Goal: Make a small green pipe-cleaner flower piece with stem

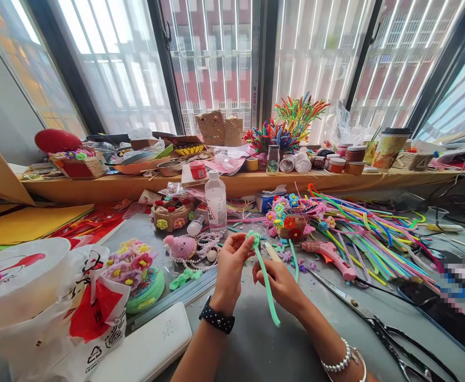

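Observation:
A mint-green fuzzy pipe cleaner (271,305) has its upper end bent into a small looped clump, and its long tail hangs down over the table. My left hand (232,270) pinches the clump between thumb and fingers. Curled around the tail just below is my right hand (282,286); its fingertips are partly hidden by the strip. Behind the hands lie a cream-coloured stick (272,252) and another green pipe cleaner (294,260). A twisted green pipe-cleaner piece (185,278) rests left of my left hand.
On the right lie a pink glue gun (332,257), large scissors (354,303), a phone (447,318) and many loose pipe cleaners (376,233). A bottle (215,201) stands behind my left hand. Leftward are a white power bank (148,345), a flower-topped green piece (147,292) and a lidded tub (21,270).

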Available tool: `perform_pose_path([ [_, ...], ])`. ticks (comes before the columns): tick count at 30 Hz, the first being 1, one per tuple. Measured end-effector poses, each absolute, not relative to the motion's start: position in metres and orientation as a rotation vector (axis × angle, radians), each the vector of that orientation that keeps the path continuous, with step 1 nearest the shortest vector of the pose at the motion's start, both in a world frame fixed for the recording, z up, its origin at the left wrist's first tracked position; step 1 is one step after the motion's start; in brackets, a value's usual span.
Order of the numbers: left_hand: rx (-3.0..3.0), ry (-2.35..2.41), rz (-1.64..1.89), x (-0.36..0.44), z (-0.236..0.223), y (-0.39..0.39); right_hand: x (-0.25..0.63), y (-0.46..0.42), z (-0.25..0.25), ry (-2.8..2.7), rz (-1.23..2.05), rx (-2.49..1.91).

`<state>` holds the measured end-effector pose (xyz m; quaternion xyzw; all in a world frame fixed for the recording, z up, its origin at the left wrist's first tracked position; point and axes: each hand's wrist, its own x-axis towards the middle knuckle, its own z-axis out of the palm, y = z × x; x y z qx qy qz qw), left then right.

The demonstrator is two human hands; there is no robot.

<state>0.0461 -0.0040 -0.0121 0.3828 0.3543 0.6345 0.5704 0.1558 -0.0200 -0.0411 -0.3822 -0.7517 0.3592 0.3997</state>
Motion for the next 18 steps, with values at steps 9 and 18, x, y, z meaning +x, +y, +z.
perform_pose_path([
  [9, 0.853, 0.820, 1.492, 0.044, -0.011, -0.003, 0.157, -0.018, -0.041, -1.900, 0.838, -1.045],
  [18, 0.976, 0.914, 1.553, 0.031, -0.007, 0.002, 0.159, -0.016, -0.042, -1.916, 0.735, -1.104],
])
